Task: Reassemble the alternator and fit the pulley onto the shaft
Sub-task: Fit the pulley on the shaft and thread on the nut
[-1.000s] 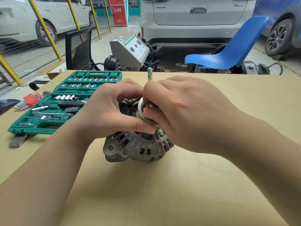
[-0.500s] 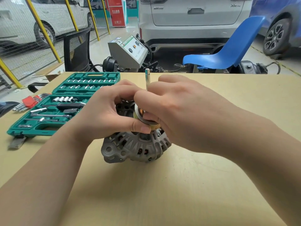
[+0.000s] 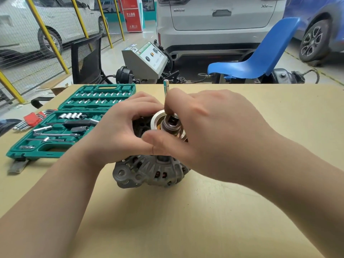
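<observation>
The grey cast alternator (image 3: 149, 172) stands on the tan table (image 3: 186, 220) with its shaft end up. On top sits the silver pulley (image 3: 156, 119), its rim showing between my hands. My left hand (image 3: 119, 133) grips the pulley from the left, thumb under its near side. My right hand (image 3: 210, 131) pinches a dark socket (image 3: 172, 125) seated on the pulley's centre; a thin chrome bar (image 3: 166, 88) rises straight up from it past my fingers. The shaft itself is hidden.
An open green socket-set case (image 3: 74, 123) lies at the left, with red-handled hex keys (image 3: 31, 120) beside it. Beyond the far table edge are a grey test machine (image 3: 147, 60), a black mesh chair (image 3: 87, 60) and a blue chair (image 3: 256, 58).
My right-hand fingers have shifted round the socket, so the pulley rim and socket top now show more. The alternator stays in place.
</observation>
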A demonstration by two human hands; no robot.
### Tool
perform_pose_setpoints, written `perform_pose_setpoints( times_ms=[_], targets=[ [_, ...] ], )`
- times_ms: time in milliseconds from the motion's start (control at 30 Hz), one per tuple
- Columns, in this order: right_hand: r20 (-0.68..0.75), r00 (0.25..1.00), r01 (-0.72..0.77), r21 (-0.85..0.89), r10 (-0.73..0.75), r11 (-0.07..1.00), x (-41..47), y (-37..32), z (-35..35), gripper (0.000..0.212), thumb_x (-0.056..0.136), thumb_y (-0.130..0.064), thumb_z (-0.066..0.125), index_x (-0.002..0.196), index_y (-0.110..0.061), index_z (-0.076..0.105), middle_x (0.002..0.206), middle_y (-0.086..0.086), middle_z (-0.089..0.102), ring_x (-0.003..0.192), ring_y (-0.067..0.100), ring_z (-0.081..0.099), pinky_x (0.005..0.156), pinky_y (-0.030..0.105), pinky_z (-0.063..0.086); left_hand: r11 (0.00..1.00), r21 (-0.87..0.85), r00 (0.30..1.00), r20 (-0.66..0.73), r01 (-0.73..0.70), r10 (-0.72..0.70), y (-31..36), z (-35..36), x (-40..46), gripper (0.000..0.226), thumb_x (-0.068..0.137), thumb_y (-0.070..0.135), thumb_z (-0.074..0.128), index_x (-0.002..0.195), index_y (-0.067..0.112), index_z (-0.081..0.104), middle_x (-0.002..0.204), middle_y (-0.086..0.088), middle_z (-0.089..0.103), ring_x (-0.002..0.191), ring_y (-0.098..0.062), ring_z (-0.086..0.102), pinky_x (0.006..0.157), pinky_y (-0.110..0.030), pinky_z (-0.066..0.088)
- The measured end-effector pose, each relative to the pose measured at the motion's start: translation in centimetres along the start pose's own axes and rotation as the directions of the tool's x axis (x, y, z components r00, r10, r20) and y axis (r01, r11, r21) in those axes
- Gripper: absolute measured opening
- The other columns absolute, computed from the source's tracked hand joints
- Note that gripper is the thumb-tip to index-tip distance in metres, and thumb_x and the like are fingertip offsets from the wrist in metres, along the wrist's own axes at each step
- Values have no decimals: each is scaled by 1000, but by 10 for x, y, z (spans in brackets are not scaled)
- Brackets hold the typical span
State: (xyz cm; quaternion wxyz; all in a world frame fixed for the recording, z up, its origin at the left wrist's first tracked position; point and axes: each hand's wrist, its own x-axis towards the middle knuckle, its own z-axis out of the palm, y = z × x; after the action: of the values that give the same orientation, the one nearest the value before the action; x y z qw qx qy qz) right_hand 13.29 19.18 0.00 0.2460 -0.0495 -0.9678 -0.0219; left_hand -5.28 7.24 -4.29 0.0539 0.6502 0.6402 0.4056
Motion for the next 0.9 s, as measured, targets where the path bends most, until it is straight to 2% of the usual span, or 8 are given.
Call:
perform_pose_setpoints(
  times_ms=[167, 367, 467, 533, 633, 733, 800, 900],
  targets=[
    [-10, 1000, -13, -80, 12, 997, 3, -4, 8, 34, 103, -47, 50, 88, -21, 34, 62, -7, 37, 50, 18, 32, 46, 33, 20, 1000, -28, 1000, 9, 3, -2, 2, 1, 0, 43, 70, 41, 90, 107, 22, 80, 105, -1, 73, 111, -29, 58, 94, -42, 49],
    [54, 973, 226, -13, -225, 974, 12, 16, 13, 27, 101, -26, 58, 90, -16, 36, 68, 1, 48, 63, 34, 45, 55, 45, 42, 998, -60, 999, 39, -29, 31, 4, -1, 2, 41, 67, 41, 95, 103, 41, 76, 100, 10, 69, 106, -23, 56, 93, -33, 47],
    [38, 922, 385, 25, -385, 923, 20, 28, 11, 20, 101, -21, 57, 91, -16, 40, 75, 5, 56, 66, 30, 40, 60, 45, 44, 996, -86, 998, 46, -32, 36, 2, -2, 4, 43, 66, 41, 96, 104, 42, 76, 102, 6, 69, 108, -27, 58, 94, -38, 48],
    [57, 844, 535, -16, -534, 844, 24, 37, 11, 8, 97, -7, 55, 95, -13, 51, 87, 2, 49, 76, 24, 34, 67, 41, 41, 993, -111, 997, 64, -34, 41, 0, -4, 6, 45, 65, 38, 97, 106, 44, 76, 106, 8, 70, 109, -26, 59, 95, -38, 48],
    [98, 771, 637, -115, -629, 762, 28, 47, 7, 19, 92, 2, 47, 102, -8, 60, 93, 4, 42, 81, 25, 33, 70, 44, 40, 990, -139, 995, 90, -26, 38, -2, -4, 8, 45, 65, 37, 96, 105, 44, 76, 107, 13, 70, 112, -24, 60, 95, -32, 48],
    [106, 821, 570, -156, -561, 806, 25, 45, 2, 6, 96, -5, 60, 100, -9, 58, 89, 0, 39, 75, 27, 40, 70, 45, 43, 992, -125, 997, 78, -21, 31, -4, -2, 12, 44, 66, 41, 96, 106, 42, 77, 110, 4, 72, 114, -25, 59, 98, -34, 49],
    [97, 882, 471, -122, -462, 874, 19, 34, 3, 8, 99, -15, 60, 97, -13, 52, 81, -3, 44, 70, 28, 44, 67, 43, 44, 992, -126, 997, 68, -27, 36, -3, -1, 12, 43, 68, 43, 95, 106, 49, 76, 111, 11, 72, 115, -20, 59, 98, -30, 47],
    [49, 976, 214, -77, -211, 974, 9, 16, 10, 24, 102, -30, 49, 89, -15, 36, 65, 2, 47, 55, 35, 45, 50, 40, 38, 995, -96, 996, 76, -42, 49, -2, 0, 11, 39, 73, 42, 91, 104, 55, 72, 105, 25, 68, 110, -8, 56, 95, -18, 42]
  ],
)
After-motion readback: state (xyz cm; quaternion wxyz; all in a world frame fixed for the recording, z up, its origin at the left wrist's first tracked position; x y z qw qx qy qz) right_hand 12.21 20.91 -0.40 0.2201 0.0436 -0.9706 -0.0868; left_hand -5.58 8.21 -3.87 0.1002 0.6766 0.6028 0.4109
